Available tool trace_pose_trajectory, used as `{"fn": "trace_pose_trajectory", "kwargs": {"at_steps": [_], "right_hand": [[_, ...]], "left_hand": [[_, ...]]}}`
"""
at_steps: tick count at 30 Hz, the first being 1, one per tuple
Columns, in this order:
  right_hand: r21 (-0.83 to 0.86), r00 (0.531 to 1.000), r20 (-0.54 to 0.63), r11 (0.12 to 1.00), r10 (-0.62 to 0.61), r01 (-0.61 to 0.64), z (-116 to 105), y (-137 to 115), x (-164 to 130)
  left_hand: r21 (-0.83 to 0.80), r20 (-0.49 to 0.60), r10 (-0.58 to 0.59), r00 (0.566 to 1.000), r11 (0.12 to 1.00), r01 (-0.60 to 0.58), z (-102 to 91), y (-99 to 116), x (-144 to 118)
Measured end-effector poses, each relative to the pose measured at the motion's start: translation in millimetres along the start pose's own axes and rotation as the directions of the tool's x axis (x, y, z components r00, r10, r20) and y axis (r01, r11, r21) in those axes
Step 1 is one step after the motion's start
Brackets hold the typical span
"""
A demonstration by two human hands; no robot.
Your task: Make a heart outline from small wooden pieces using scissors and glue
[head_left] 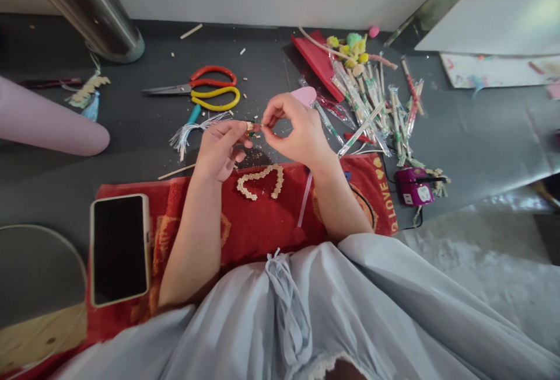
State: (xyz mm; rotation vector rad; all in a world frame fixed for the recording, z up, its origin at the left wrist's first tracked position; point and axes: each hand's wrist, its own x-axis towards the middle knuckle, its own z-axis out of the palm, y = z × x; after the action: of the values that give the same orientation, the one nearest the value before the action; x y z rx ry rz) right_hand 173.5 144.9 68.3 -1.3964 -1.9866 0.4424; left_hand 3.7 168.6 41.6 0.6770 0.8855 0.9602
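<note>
Both hands (262, 138) pinching bead (249, 126), scissors (205, 89) beyond

Dark floor (131, 135): scissors (196, 89), red cloth (262, 222), wrapped sticks (376, 105), pink roll (48, 123).

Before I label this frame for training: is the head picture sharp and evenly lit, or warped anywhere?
Head view: both hands, left hand and right hand, are sharp; light is soft, shadows faint; the metal post shows glare streaks; straight edges bend toward the corners; the scissors are crisp.
</note>
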Motion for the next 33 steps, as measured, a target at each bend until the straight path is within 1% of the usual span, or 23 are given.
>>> {"fn": "trace_pose_trajectory", "kwargs": {"at_steps": [5, 13, 22, 33], "right_hand": [[0.022, 0.999, -0.03, 0.999, -0.039, 0.039, 1.4, 2.2, -1.7], [-0.005, 0.981, -0.073, 0.983, -0.182, 0.182, 8.3, 6.6, -3.1], [0.008, 0.973, -0.105, 0.978, -0.205, 0.207, 13.0, 10.0, -3.5], [0.052, 0.961, -0.157, 0.97, -0.228, 0.239, 20.1, 17.6, -5.5]], "left_hand": [[-0.044, 0.05, 0.028, 0.998, 0.999, -0.026, -2.4, -3.7, 2.1], [0.024, -0.024, 0.036, 0.999, 0.999, -0.035, 1.9, -7.2, 8.3], [0.036, -0.021, 0.056, 0.998, 0.998, -0.055, 1.6, -10.1, 10.5], [0.113, -0.014, 0.139, 0.99, 0.984, -0.137, -4.0, -17.2, 14.5]]}}
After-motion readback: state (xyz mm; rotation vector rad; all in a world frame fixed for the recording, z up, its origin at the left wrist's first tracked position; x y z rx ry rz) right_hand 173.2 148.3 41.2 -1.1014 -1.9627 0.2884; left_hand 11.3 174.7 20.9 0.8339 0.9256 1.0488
